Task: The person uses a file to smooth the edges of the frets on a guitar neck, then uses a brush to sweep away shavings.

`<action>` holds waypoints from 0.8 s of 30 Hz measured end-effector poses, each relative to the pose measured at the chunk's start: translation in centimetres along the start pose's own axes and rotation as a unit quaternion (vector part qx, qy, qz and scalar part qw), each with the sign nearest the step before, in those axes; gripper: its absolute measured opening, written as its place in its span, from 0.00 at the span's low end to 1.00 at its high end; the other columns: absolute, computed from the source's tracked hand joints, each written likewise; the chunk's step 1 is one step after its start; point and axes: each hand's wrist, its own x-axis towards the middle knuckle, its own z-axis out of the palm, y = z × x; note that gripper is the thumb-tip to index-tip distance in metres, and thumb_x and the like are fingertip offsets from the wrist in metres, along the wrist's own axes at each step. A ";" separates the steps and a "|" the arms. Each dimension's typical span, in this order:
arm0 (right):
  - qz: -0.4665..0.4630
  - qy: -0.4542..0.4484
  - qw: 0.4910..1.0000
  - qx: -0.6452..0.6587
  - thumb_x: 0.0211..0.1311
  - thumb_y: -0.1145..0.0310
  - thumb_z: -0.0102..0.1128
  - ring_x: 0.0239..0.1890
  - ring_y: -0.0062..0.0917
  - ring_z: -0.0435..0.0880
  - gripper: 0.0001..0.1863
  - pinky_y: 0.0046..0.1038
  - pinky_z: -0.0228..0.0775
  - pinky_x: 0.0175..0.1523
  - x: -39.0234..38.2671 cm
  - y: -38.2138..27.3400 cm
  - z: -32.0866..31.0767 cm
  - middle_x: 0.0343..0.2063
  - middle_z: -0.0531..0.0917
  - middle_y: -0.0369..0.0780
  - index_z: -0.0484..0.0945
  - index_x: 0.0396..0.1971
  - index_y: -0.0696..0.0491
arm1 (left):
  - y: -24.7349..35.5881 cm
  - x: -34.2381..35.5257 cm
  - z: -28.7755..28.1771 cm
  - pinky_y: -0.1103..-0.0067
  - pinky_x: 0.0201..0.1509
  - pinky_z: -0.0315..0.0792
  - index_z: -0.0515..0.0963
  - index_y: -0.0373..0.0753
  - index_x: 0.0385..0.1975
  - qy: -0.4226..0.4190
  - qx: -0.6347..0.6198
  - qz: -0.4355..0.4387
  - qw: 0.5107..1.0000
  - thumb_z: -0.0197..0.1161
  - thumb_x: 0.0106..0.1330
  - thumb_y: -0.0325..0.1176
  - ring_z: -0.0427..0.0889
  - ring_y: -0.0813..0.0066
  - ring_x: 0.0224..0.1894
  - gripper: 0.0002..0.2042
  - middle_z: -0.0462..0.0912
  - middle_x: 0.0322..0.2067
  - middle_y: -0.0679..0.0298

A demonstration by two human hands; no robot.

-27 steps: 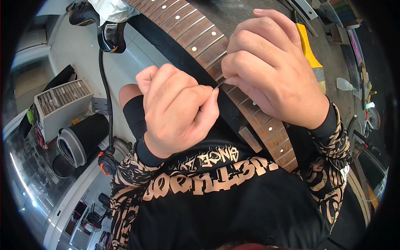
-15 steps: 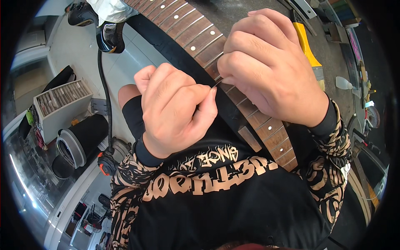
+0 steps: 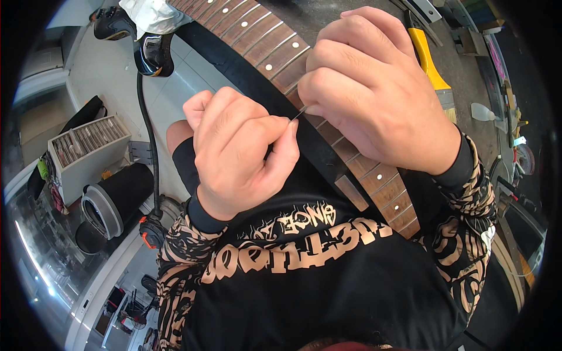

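A short, thin, dark wire [image 3: 299,113] spans the small gap between my two hands. My left hand [image 3: 243,149] pinches one end between thumb and forefinger, its other fingers curled. Its other end runs into the fingertips of my right hand [image 3: 374,88], which are closed and partly hidden behind the knuckles. Both hands are above a guitar neck [image 3: 257,50] with a brown fingerboard, metal frets and pale dots, lying diagonally across my lap. My right hand covers part of the fingerboard.
A small wooden block [image 3: 351,193] lies beside the neck. Right of my right hand is a yellow-handled brush [image 3: 427,58], with a translucent bottle [image 3: 483,112] farther right. A glossy black guitar body [image 3: 155,54] with white wrapping [image 3: 151,17] is at upper left. A black cable [image 3: 150,128] hangs down left.
Both hands have shifted slightly left and up together, keeping the wire between them. The grip of each looks the same.
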 end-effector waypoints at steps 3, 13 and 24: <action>-0.084 0.031 0.994 0.059 0.70 0.63 0.77 0.55 0.33 0.85 0.13 0.40 0.71 0.69 -0.9 2.6 1.2 0.46 0.84 0.36 0.87 0.51 0.46 | 0.0 0.1 -0.3 0.68 0.47 0.64 0.86 0.40 0.38 0.000 0.001 -0.005 1.000 0.82 0.59 0.16 0.75 0.67 0.29 0.13 0.83 0.29 0.67; 0.034 0.105 0.988 0.111 0.68 0.72 0.82 0.56 0.36 0.85 0.17 0.42 0.70 0.68 -2.0 3.6 -0.7 0.49 0.88 0.37 0.89 0.54 0.47 | -0.4 0.3 -0.8 0.66 0.49 0.64 0.87 0.40 0.41 -0.004 0.013 0.004 1.000 0.82 0.58 0.17 0.78 0.66 0.31 0.15 0.85 0.31 0.67; 0.037 0.000 0.992 0.120 0.53 0.70 0.86 0.53 0.40 0.84 0.19 0.46 0.71 0.66 -1.7 0.7 -1.5 0.45 0.86 0.34 0.85 0.43 0.46 | 0.9 0.7 0.2 0.66 0.49 0.63 0.89 0.40 0.42 -0.021 -0.007 0.007 1.000 0.83 0.54 0.17 0.80 0.67 0.31 0.17 0.85 0.31 0.68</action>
